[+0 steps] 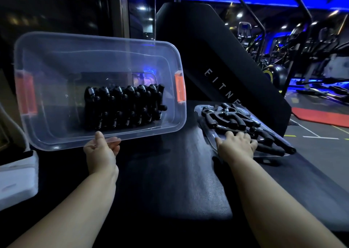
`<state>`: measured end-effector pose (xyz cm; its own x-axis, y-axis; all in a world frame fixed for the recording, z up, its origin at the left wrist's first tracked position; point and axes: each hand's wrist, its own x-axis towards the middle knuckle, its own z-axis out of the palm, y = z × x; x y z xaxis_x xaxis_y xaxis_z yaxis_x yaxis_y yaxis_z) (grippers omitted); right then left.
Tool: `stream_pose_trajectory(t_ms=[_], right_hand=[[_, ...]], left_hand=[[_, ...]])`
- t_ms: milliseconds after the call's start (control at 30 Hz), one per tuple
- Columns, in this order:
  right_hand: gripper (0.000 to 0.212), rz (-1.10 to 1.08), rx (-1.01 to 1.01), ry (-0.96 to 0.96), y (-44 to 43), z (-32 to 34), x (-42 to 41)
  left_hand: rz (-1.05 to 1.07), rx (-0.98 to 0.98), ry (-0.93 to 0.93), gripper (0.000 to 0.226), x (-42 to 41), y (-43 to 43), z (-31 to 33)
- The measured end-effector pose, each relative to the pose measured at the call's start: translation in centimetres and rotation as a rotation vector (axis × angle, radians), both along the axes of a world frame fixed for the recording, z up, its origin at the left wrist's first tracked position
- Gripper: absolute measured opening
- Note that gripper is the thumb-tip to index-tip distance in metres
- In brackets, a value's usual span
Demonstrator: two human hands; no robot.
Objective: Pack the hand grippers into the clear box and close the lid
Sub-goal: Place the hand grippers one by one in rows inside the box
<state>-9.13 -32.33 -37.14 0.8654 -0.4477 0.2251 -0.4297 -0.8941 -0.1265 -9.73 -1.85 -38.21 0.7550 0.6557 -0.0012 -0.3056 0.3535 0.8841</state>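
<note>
The clear box [56,62] with orange latches is tipped up toward me, its opening facing the camera. My left hand [102,147] grips its near rim, thumb on top. Inside stands a tight row of black hand grippers [122,108] with silver springs. To the right, the clear lid [213,134] lies flat on the black padded surface and carries several loose black hand grippers [236,119]. My right hand [237,144] rests palm down over the near ones, fingers curled around a handle; the grip itself is hidden under the hand.
A black padded bench [170,181] fills the foreground, with its upright black backrest [217,59] marked with letters behind. A white object [17,179] sits at the left edge. Gym machines [302,46] under blue light and a red floor mat [321,115] lie beyond on the right.
</note>
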Motion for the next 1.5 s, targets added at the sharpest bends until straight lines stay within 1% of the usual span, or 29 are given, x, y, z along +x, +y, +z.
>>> stream_pose_trajectory(t_ms=[133,267,333,433,533,667,767,900,1033,1100,1133,1167,1233,1267,1300,1400,1500], right_hand=[[0.047,0.005,0.045,-0.064,-0.8,0.1,0.0],[0.043,-0.031,0.101,-0.105,-1.7,-0.1,0.1],[0.045,-0.023,0.106,-0.109,-1.9,-0.2,0.1],[0.043,0.011,0.034,-0.086,-2.2,-0.2,0.1],[0.041,0.088,0.013,-0.096,-2.0,-0.1,0.2],[0.035,0.272,-0.058,-0.105,0.2,0.0,0.3],[0.035,0.332,-0.048,-0.146,1.4,-0.1,0.2],[0.040,0.393,0.000,-0.199,1.5,-0.4,0.3],[0.055,0.461,0.147,-0.233,1.9,-0.5,0.4],[0.060,0.493,0.203,-0.290,2.1,-0.5,0.4],[0.061,0.494,0.201,-0.306,2.2,-0.4,0.4],[0.061,0.472,0.157,-0.300,2.4,-0.1,0.2],[0.063,0.380,0.001,-0.247,2.4,0.3,-0.2],[0.065,0.331,-0.047,-0.216,2.3,0.5,-0.5],[0.069,0.288,-0.056,-0.181,2.2,0.7,-0.8],[0.080,0.213,0.001,-0.085,1.9,0.6,-1.0],[0.083,0.211,-0.022,-0.090,2.0,0.6,-0.9]], left_hand=[[0.000,-0.003,-0.002,0.018,0.0,0.0,0.0],[-0.009,-0.007,0.004,0.031,0.1,0.1,-0.1],[-0.008,-0.011,0.004,0.028,0.1,0.1,-0.1],[-0.006,-0.018,0.004,0.020,0.0,0.1,0.0],[-0.002,-0.019,0.005,0.017,-0.1,0.0,0.0],[0.001,-0.011,0.004,0.015,-0.2,0.0,0.1],[-0.006,-0.001,0.004,0.018,-0.2,0.0,0.1],[-0.008,0.000,-0.006,0.020,-0.2,0.0,0.0],[-0.001,0.000,-0.008,0.019,-0.2,0.0,0.2],[0.001,-0.001,-0.010,0.019,-0.3,0.0,0.2],[0.001,-0.001,-0.008,0.019,-0.3,0.1,0.1],[0.000,-0.001,-0.006,0.018,-0.3,0.1,0.1],[-0.003,-0.008,-0.005,0.018,-0.3,0.1,0.1],[-0.003,-0.009,-0.005,0.018,-0.3,0.1,0.1],[-0.004,-0.008,-0.004,0.018,-0.3,0.1,0.1],[-0.007,-0.009,-0.006,0.019,-0.3,0.1,0.1],[-0.006,-0.010,-0.006,0.019,-0.2,0.1,0.1]])
